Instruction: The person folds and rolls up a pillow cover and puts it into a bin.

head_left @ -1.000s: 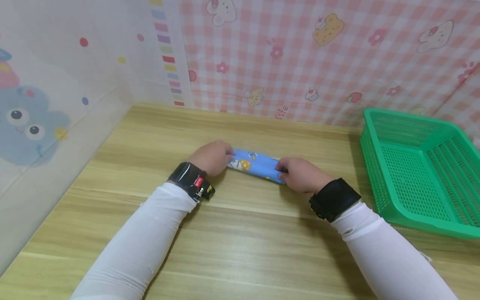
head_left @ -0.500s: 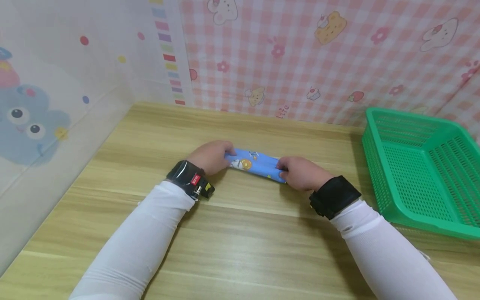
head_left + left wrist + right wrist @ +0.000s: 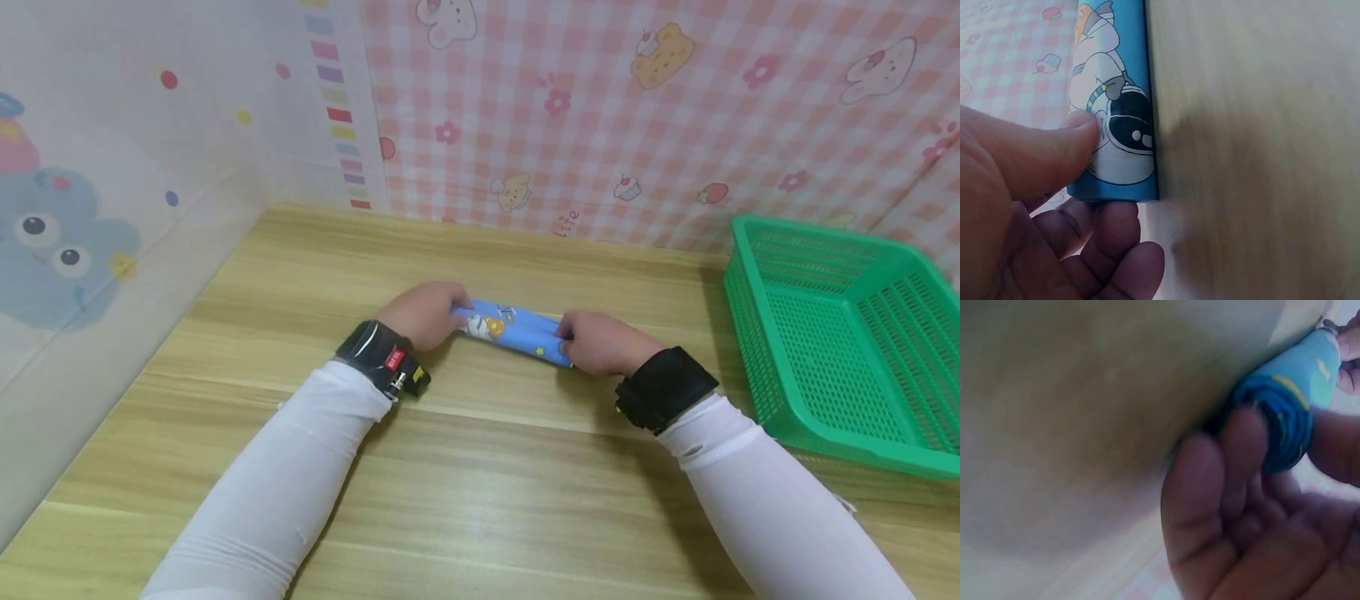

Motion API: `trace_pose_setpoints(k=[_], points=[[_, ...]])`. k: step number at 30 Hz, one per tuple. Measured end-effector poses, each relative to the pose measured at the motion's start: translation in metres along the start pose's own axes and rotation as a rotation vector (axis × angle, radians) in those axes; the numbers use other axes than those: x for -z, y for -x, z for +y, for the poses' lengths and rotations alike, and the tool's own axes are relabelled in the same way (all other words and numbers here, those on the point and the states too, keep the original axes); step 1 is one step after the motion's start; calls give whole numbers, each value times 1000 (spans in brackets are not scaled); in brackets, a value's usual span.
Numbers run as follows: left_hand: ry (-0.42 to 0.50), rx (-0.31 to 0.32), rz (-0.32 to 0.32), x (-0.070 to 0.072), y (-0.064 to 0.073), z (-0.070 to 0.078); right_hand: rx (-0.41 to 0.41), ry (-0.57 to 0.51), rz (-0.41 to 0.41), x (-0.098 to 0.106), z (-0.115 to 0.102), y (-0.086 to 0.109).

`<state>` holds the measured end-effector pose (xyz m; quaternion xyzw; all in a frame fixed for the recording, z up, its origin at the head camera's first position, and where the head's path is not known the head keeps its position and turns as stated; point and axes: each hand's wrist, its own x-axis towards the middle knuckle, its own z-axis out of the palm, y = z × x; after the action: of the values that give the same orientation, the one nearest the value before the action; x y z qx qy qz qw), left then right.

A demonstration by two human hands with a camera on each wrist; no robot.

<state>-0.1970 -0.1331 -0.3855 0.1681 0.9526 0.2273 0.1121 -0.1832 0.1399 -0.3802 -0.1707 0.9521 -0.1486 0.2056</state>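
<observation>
A rolled-up blue cloth printed with a cartoon astronaut and stars lies across the table, slightly slanted. My left hand holds its left end. In the left wrist view the thumb presses on the printed side of the roll and the other fingers curl below its end. The right end is held by my right hand. Spiral layers show at that end of the roll in the right wrist view, with fingertips against them and the thumb along the side.
A green slatted plastic basket stands at the right of the wooden table. Behind is a pink checked wall covering; a pale printed sheet borders the left side.
The roll has turned slightly, so a yellow star near its right end shows more fully. My right hand has shifted a little away from me; my left hand stays nearly in place.
</observation>
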Motion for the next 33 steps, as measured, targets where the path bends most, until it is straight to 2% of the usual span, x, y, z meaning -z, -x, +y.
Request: trace_pose_setpoints(k=[6,9,14,18,26,33], points=[[-7,6,7,-1,-2,1,-53,-16,130,-3,-3,4],[-8,7,13,-3,-3,1,-30,36,174,-5,-9,7],[-2,-2,7,-2,-2,1,43,163,192,-11,-17,14],[-8,-11,-1,1,-1,1,95,214,204,-15,-17,18],[-32,-11,-7,-1,-1,-1,96,142,201,-16,-8,11],[-30,-12,-6,-1,1,0,27,5,143,-10,0,7]])
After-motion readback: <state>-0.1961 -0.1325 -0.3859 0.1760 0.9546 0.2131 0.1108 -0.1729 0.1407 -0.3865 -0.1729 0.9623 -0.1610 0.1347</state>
